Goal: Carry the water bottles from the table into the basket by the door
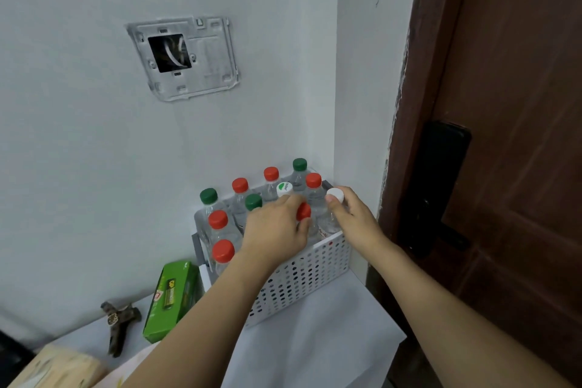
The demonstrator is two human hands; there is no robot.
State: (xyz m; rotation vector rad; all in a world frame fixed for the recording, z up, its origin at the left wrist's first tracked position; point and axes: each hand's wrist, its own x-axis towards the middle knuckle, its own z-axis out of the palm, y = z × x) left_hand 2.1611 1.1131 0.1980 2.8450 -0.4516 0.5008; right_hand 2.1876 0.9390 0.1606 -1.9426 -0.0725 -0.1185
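A white perforated basket [302,280] stands on a white surface against the wall, beside a brown door. Several clear water bottles with red, green and white caps stand upright inside it. My left hand [277,230] is over the middle of the basket, and its fingers and thumb hold the neck of a red-capped bottle [304,211]. At the basket's right end, my right hand [352,214] grips a white-capped bottle [335,195] just below its cap. Both held bottles sit down among the others in the basket.
The brown door [510,135] with a black lock handle [437,186] stands just right of the basket. A green battery box [171,296] lies left of the basket, with a small dark wooden figure [118,324] further left. An open wall socket plate [185,57] is above.
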